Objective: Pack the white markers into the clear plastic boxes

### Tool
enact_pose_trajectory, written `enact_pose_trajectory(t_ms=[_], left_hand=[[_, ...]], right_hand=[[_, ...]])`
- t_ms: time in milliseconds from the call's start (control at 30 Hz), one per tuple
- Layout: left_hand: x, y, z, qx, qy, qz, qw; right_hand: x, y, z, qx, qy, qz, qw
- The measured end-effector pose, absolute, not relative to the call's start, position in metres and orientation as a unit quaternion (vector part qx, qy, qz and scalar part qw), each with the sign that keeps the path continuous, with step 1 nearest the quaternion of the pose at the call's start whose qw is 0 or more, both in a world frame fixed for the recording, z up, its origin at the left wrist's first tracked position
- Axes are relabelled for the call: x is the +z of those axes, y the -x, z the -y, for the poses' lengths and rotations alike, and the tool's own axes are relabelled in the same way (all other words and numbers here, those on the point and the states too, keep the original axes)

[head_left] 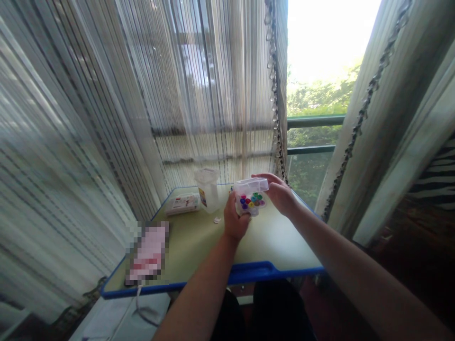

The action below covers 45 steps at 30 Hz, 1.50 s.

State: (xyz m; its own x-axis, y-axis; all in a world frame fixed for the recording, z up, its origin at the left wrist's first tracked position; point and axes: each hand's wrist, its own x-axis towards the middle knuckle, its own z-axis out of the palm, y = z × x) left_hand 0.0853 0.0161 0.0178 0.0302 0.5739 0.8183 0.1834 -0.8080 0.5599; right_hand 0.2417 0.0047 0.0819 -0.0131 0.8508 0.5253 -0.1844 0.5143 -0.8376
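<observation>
L to R. Sheer striped curtain (64,142) fills the left side. Desk (249,273) has a pale green top and blue rim. On it: 1 pink item (147,253), pixelated and unreadable, flat near the front-left corner, with 1 white cord (140,303) hanging over the edge. Further back, 1 flat white pack (183,204) lies down, with 1 clear plastic tub (209,194) upright just beside it, a coloured label on its side. 1 small white scrap (217,219) sits near the tub.

Centre: 1 clear plastic box (247,187), held up off the desk, tilted, both hands on it. Left hand (236,220) is closed around its lower edge, carrying the weight from beneath. Right hand (279,192) is narrowed over the top right corner, fingers across the lid, steadying it. Two-point hold looks chosen to keep the box angled toward the head camera. Inside: coloured round pieces (251,201) in a cluster, roughly 7 or 8; exact count unclear. Cannot tell if the lid is latched.

Right: 2 green balcony rails (313,121) beyond the window, then zebra-striped fabric (433,184).
</observation>
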Motion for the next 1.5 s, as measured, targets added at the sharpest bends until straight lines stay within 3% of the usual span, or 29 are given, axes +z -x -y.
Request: enact_pose_trajectory(t_ms=[133, 333, 400, 567, 700, 1067, 1500], left_hand=[[0.035, -0.081, -0.021, 0.661, -0.672, -0.267, 0.198], [0.039, -0.069, -0.04, 0.593, -0.716, -0.264, 0.257], [0.039, -0.062, -0.043, 0.568, -0.745, -0.272, 0.22], [0.06, -0.045, -0.042, 0.461, -0.841, -0.281, -0.015], [0.081, -0.04, -0.043, 0.419, -0.871, -0.246, -0.078], [0.083, -0.055, -0.047, 0.538, -0.8, -0.259, 0.049], [0.084, -0.056, -0.047, 0.532, -0.799, -0.276, 0.051]], right_hand=[[0.083, -0.236, -0.014, 0.419, 0.288, 0.609, 0.609], [0.08, -0.225, -0.024, 0.385, 0.315, 0.632, 0.594], [0.077, -0.222, -0.026, 0.374, 0.32, 0.629, 0.601], [0.063, -0.218, -0.033, 0.325, 0.334, 0.623, 0.629], [0.05, -0.214, -0.036, 0.322, 0.318, 0.623, 0.638], [0.043, -0.212, -0.039, 0.337, 0.331, 0.605, 0.641], [0.037, -0.209, -0.043, 0.369, 0.314, 0.603, 0.634]])
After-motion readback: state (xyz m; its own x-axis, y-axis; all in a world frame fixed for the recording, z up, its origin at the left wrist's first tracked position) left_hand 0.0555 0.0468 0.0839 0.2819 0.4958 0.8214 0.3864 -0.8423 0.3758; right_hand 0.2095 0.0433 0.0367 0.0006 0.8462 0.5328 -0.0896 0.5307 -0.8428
